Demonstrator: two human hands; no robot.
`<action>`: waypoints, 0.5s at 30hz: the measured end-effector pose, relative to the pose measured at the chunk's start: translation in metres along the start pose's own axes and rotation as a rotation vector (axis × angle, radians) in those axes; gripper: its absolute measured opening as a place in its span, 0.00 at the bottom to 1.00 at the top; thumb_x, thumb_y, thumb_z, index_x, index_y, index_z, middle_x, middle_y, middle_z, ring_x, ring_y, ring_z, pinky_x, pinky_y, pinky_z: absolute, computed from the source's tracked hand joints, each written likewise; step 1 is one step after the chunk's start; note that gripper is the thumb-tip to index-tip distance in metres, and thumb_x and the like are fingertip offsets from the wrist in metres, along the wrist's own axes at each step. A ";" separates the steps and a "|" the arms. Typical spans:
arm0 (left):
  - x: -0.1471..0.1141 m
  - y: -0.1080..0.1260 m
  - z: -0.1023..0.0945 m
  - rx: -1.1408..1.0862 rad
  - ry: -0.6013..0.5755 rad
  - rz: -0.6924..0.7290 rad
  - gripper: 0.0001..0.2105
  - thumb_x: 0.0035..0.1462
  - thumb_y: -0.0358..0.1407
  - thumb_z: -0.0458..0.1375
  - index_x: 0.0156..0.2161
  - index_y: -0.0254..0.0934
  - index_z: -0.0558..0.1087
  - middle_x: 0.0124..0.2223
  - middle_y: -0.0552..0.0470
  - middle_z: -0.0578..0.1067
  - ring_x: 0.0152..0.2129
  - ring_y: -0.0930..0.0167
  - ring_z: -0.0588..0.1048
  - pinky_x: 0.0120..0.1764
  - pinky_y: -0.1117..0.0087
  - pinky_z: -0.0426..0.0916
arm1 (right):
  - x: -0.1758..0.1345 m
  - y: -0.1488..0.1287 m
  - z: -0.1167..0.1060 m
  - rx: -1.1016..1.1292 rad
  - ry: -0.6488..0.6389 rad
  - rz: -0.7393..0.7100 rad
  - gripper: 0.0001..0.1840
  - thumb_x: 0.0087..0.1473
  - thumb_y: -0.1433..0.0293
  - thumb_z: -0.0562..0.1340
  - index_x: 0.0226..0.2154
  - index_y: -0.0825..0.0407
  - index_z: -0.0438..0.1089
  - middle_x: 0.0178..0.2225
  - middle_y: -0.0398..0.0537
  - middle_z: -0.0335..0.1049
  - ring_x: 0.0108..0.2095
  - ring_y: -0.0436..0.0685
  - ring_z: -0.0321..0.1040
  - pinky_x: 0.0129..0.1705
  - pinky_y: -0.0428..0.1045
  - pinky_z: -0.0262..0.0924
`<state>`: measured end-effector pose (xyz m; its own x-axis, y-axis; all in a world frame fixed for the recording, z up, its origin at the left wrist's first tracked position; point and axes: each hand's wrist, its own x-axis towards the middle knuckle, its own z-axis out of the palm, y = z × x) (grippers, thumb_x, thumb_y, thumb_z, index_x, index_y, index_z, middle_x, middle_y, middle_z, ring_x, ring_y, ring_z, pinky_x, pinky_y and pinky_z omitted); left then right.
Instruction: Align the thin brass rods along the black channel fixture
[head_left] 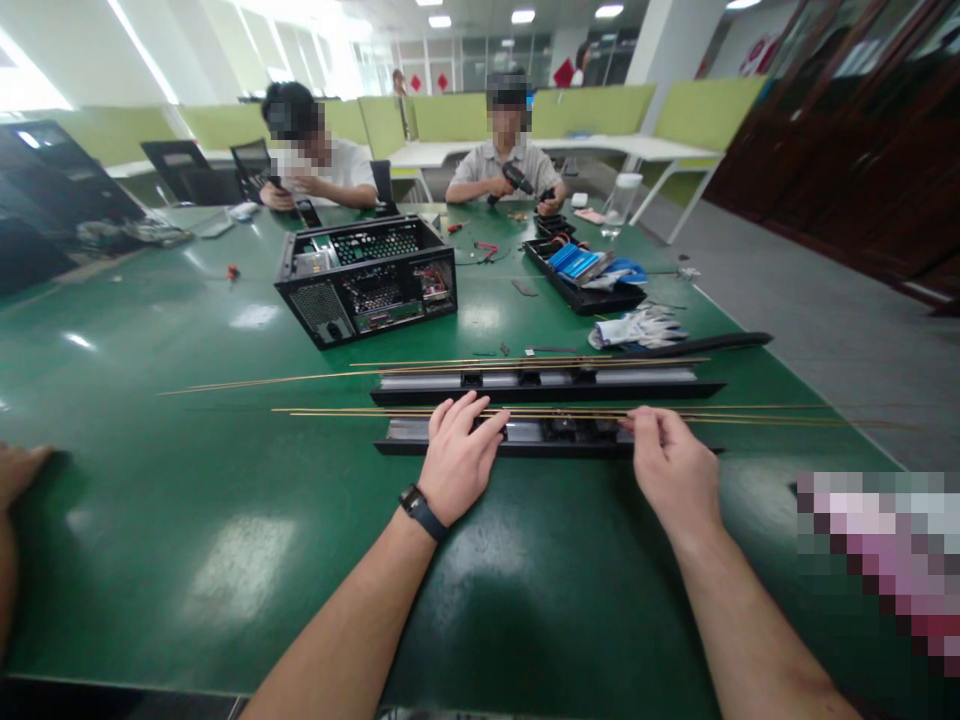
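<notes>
Black tray (609,299): blue block (574,262) inside; right hand (675,465) pinches gold rods (367,411).

Left hand (459,462): palm down, fingers spread over thin golden rods (337,412) and the near black rail (570,450).
Right hand (673,465): thumb and finger pinch these rods near the rail's right end.
Far black rail (540,394): parallel behind.
Computer case (300,305): open, beyond the rails.
Across the green table (187,470): two persons (349,175), one holding a power drill (517,178).
</notes>
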<state>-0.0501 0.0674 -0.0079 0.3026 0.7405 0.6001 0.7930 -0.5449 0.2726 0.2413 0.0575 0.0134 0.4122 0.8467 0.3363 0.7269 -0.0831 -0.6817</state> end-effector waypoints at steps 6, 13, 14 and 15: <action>0.000 -0.001 0.000 -0.021 -0.002 0.007 0.15 0.73 0.32 0.58 0.59 0.47 0.80 0.65 0.44 0.78 0.68 0.57 0.72 0.71 0.44 0.60 | 0.001 0.001 -0.003 -0.005 0.010 0.035 0.26 0.69 0.48 0.53 0.43 0.46 0.79 0.40 0.52 0.85 0.49 0.67 0.81 0.52 0.58 0.67; -0.001 -0.002 0.000 -0.051 0.001 0.028 0.13 0.73 0.30 0.58 0.54 0.46 0.82 0.64 0.44 0.79 0.67 0.57 0.73 0.70 0.44 0.61 | 0.003 0.002 -0.005 -0.028 0.041 0.103 0.25 0.70 0.49 0.52 0.44 0.45 0.78 0.40 0.51 0.86 0.47 0.66 0.81 0.49 0.56 0.66; -0.001 -0.002 -0.001 -0.053 0.000 0.027 0.13 0.73 0.30 0.58 0.54 0.47 0.82 0.64 0.45 0.79 0.67 0.57 0.73 0.70 0.44 0.61 | 0.003 0.002 -0.005 -0.033 0.044 0.109 0.25 0.70 0.49 0.53 0.44 0.45 0.78 0.40 0.51 0.86 0.46 0.66 0.81 0.49 0.56 0.66; 0.000 -0.002 -0.001 -0.054 -0.001 0.026 0.13 0.73 0.30 0.58 0.54 0.47 0.82 0.64 0.45 0.79 0.67 0.57 0.73 0.70 0.44 0.61 | 0.003 0.003 -0.004 -0.038 0.046 0.108 0.25 0.70 0.49 0.53 0.43 0.46 0.78 0.40 0.51 0.86 0.46 0.67 0.81 0.49 0.56 0.66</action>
<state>-0.0522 0.0678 -0.0081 0.3237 0.7261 0.6066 0.7553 -0.5845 0.2966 0.2470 0.0578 0.0154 0.5137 0.8067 0.2920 0.6966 -0.1935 -0.6909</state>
